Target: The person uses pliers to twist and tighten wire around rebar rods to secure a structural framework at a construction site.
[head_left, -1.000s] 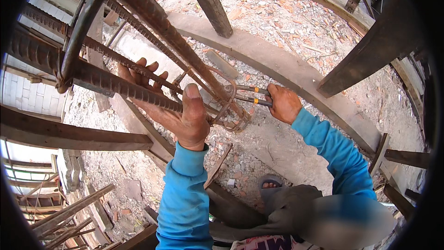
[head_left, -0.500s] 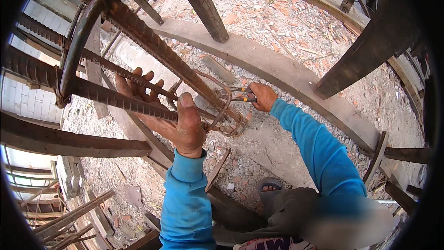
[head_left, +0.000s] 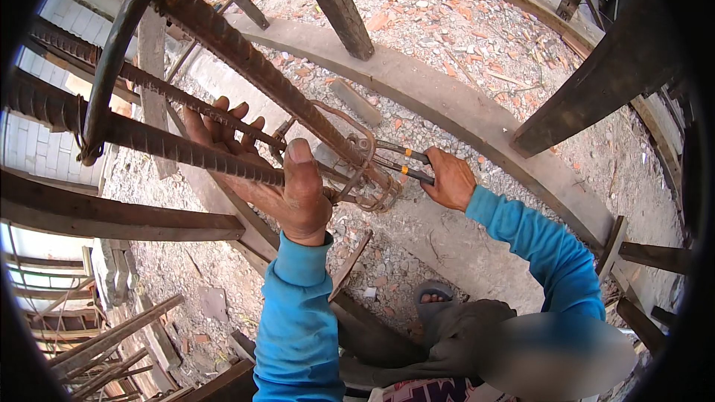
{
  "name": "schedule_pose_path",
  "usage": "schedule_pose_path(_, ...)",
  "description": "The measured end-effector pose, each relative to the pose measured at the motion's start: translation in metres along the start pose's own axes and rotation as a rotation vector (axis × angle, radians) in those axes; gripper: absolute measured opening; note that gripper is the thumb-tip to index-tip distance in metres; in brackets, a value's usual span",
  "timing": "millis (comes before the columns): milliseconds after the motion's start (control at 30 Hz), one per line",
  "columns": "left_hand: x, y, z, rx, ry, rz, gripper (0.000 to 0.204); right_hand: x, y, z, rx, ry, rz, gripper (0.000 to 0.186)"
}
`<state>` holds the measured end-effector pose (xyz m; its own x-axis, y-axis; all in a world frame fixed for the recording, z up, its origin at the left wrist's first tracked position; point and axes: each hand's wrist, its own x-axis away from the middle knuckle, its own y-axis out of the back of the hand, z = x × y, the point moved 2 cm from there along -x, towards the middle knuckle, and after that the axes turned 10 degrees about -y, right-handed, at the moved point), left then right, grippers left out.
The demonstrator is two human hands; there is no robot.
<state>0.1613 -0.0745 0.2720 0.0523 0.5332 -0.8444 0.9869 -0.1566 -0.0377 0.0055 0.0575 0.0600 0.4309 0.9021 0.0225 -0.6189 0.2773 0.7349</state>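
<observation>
A rusty rebar cage (head_left: 253,82) with bent stirrups slants from upper left to the middle. My left hand (head_left: 290,193) cradles it from below, fingers spread and bent up around the bars, thumb raised beside the lowest one. My right hand (head_left: 450,179) is closed on pliers or cutters (head_left: 413,171) with dark handles and yellow bands. Their head is at the cage's lower end, by a stirrup (head_left: 365,141); the bars partly hide the jaws.
Timber posts (head_left: 328,4) and a dark thick one (head_left: 588,82) rise from a long plank (head_left: 439,97) across rubble ground (head_left: 417,15). A beam (head_left: 112,208) crosses at left, with loose lumber (head_left: 119,335) lower left. My sandalled foot (head_left: 436,298) shows below.
My right hand moved left with the tool, then back right and slightly down, its arm following. My left hand keeps its hold, shifting slightly in view along with the cage.
</observation>
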Motion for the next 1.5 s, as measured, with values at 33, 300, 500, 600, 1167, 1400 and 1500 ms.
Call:
schedule_pose_path(33,-0.001,0.000,-0.001,-0.004,-0.005,-0.001,0.100,0.009,-0.003,0.006,0.031,-0.054,-0.143,0.043)
schedule_pose_path(300,0.001,-0.003,0.001,-0.009,0.023,0.009,0.105,0.009,-0.006,0.005,-0.237,-0.237,0.079,0.046)
schedule_pose_path(500,0.000,-0.002,-0.002,0.004,0.033,0.000,0.105,-0.023,-0.006,-0.033,-0.641,-0.314,0.764,0.027)
schedule_pose_path(600,0.002,-0.001,-0.001,-0.006,0.027,0.017,0.103,-0.032,-0.001,-0.042,-0.099,0.063,0.055,0.020)
schedule_pose_path(1167,0.001,-0.002,0.002,-0.012,-0.015,0.027,0.103,-0.020,0.021,-0.030,-0.822,-0.253,0.879,0.039)
schedule_pose_path(1400,0.000,-0.002,0.003,-0.022,-0.033,0.005,0.104,-0.045,0.064,-0.021,-0.544,-0.163,0.817,0.043)
schedule_pose_path(1500,0.003,-0.005,0.006,0.011,-0.031,0.000,0.104,-0.067,0.078,-0.042,-0.527,-0.237,0.908,0.051)
